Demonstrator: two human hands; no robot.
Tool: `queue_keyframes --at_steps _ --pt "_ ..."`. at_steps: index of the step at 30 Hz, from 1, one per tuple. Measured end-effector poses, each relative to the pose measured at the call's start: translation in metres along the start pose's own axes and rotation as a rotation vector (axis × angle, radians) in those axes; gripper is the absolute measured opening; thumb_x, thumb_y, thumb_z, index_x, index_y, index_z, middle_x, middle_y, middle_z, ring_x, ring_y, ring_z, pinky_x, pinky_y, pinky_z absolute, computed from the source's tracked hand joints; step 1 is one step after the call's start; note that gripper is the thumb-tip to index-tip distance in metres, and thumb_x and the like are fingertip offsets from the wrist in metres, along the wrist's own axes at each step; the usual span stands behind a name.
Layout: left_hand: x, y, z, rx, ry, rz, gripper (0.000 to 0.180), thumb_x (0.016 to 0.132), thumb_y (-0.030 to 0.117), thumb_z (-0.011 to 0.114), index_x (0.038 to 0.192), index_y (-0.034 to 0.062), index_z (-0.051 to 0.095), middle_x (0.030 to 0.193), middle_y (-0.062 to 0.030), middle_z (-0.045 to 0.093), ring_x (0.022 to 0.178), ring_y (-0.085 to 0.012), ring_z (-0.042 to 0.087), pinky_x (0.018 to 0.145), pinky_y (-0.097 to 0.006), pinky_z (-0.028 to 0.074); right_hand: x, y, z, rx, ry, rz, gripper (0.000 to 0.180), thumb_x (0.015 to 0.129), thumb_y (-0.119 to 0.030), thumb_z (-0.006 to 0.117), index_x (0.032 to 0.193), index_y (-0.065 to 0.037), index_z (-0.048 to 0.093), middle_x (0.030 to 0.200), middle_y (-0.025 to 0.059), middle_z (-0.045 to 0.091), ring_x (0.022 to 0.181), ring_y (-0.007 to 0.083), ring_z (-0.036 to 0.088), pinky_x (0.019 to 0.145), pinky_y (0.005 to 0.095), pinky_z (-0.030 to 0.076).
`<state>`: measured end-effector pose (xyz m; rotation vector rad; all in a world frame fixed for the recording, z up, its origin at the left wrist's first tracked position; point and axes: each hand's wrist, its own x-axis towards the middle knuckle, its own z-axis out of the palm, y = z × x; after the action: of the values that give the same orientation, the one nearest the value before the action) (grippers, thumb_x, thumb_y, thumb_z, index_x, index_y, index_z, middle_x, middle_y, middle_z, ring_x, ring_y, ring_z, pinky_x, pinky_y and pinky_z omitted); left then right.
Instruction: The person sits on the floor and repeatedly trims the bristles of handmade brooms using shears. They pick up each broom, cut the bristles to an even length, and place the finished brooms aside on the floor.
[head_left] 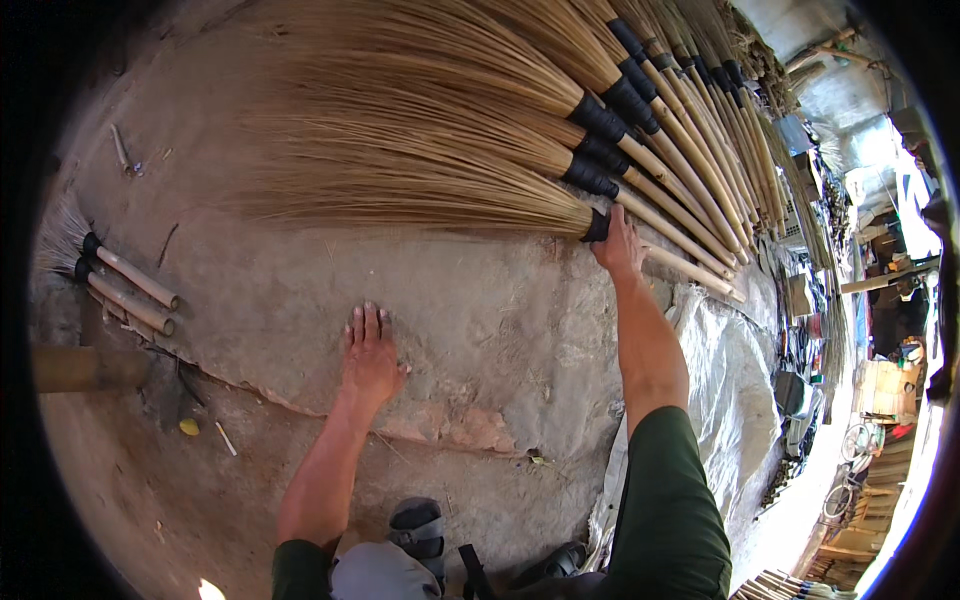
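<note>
My right hand [620, 248] is closed around the nearest broom [500, 196], just where its black binding meets the bamboo handle. That broom lies on a raised earthen ledge [480, 300], its long tan bristles fanned out to the left and its handle running to the right. Beyond it, several similar brooms [560, 85] lie side by side and partly overlap, all with black bindings. My left hand [372, 355] rests palm down on the ledge, fingers stretched out, holding nothing. The underside of my right hand's grip is hidden.
Short whisk brushes [130, 305] with bamboo handles lie at the far left, above a thick bamboo pole [90, 369]. A cracked ledge edge [450, 428] drops to the floor before me. To the right are a crumpled silvery sheet [735, 375], stored clutter and a bicycle [840, 495].
</note>
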<state>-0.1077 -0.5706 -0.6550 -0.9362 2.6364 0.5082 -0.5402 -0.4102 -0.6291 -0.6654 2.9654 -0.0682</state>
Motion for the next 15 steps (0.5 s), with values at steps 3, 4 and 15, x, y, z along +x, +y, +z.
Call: queue_keyframes --at_steps 3,4,15 --pt "0.003 0.001 0.002 0.028 -0.019 -0.030 0.099 0.085 0.038 0.079 0.158 -0.0049 0.026 0.166 -0.0254 0.019 0.154 -0.0412 0.020 0.125 -0.052 0.021 -0.023 -0.001 -0.029 -0.074 0.177 -0.177 0.087 0.074 -0.024 0.085 0.148 -0.019 0.039 0.139 0.0111 0.057 0.135 0.0360 0.051 0.105 0.0742 0.036" --pt "0.005 0.003 0.003 0.054 -0.027 -0.040 0.100 0.086 0.038 0.079 0.158 -0.0042 0.025 0.166 -0.0245 0.018 0.155 -0.0405 0.020 0.125 -0.052 0.021 -0.030 0.002 -0.041 -0.108 0.190 -0.194 0.086 0.075 -0.024 0.085 0.148 -0.017 0.039 0.139 0.0114 0.056 0.134 0.0359 0.052 0.104 0.0753 0.036" --pt "-0.004 0.039 -0.018 0.102 -0.224 -0.080 0.095 0.092 0.050 0.069 0.161 0.0041 0.022 0.170 -0.0178 0.015 0.156 -0.0372 0.017 0.123 -0.060 0.020 -0.074 0.130 -0.117 0.216 0.098 -0.377 0.059 0.081 -0.031 0.076 0.132 -0.004 0.063 0.138 0.0276 0.059 0.129 0.0434 0.054 0.109 0.0471 0.045"
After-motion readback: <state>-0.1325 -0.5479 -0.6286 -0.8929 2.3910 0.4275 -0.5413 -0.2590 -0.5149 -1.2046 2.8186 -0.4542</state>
